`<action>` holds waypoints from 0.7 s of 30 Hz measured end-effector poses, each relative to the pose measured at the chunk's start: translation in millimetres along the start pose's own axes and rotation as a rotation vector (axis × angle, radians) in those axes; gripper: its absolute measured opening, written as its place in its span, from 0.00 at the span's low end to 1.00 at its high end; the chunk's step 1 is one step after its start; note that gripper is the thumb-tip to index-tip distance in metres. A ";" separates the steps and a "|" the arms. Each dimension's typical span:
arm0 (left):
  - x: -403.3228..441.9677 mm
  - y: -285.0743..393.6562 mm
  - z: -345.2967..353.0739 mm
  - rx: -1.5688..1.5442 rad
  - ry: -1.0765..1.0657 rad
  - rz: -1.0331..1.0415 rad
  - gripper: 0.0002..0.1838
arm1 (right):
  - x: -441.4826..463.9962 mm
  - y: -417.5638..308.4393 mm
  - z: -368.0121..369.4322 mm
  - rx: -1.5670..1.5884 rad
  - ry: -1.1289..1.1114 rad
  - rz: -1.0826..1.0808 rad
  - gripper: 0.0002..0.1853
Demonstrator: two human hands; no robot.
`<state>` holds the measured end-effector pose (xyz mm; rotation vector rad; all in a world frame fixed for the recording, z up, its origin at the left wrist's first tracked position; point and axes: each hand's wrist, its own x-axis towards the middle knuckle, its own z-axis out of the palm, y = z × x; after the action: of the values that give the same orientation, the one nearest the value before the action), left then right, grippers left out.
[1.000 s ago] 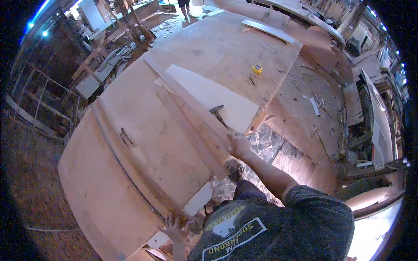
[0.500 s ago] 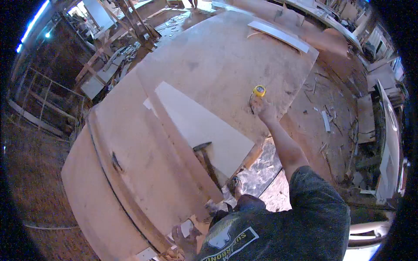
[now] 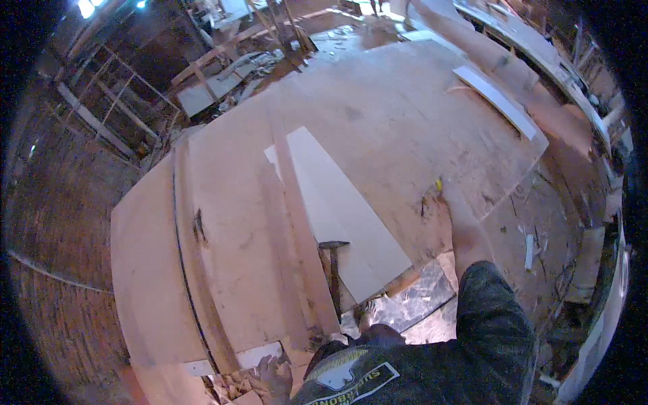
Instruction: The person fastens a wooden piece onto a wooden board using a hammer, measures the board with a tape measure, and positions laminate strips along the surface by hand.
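Note:
Blurred by motion, my right hand is closed around the yellow tape measure, of which only a small yellow part shows. My left hand is low in the view, its fingers apart beside a short white strip at the near edge of the large wooden sheet. A hammer lies with its head over a tapered white board. Left of the hammer, long wooden strips run away from me.
A dark cord crosses the sheet at the left, beside a small dark tool. A white curved strip lies at the far right corner. Wood scraps litter the floor at right. Another person's legs show far off.
My right hand went from the hammer and strips to the tape measure and now grips it. My left hand moved along the near edge. The view has turned, shifting the sheet rightward.

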<state>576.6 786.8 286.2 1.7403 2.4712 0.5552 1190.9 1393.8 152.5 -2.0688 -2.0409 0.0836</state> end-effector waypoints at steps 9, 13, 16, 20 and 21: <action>21.2 -23.2 17.3 -0.322 0.206 -0.124 0.17 | -98.5 -66.7 32.7 0.910 -0.430 0.567 0.21; 56.2 -6.5 -29.0 -0.213 0.095 -0.087 0.18 | -230.8 -233.7 -75.9 1.750 -0.913 0.590 0.37; 64.0 -47.3 -10.7 -0.419 0.135 0.082 0.20 | -312.5 -337.6 -106.8 2.060 -1.248 0.560 0.45; 69.1 -67.8 -50.5 -0.725 0.069 0.018 0.20 | -408.5 -445.1 -83.8 1.787 -1.215 0.223 0.23; 66.4 -78.6 -59.7 -0.740 0.030 0.001 0.20 | -420.4 -481.2 -109.9 1.574 -1.255 0.159 0.24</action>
<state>466.8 809.9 325.9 1.4153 1.8870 1.2891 731.3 963.2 306.4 -0.9440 -1.0471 2.4430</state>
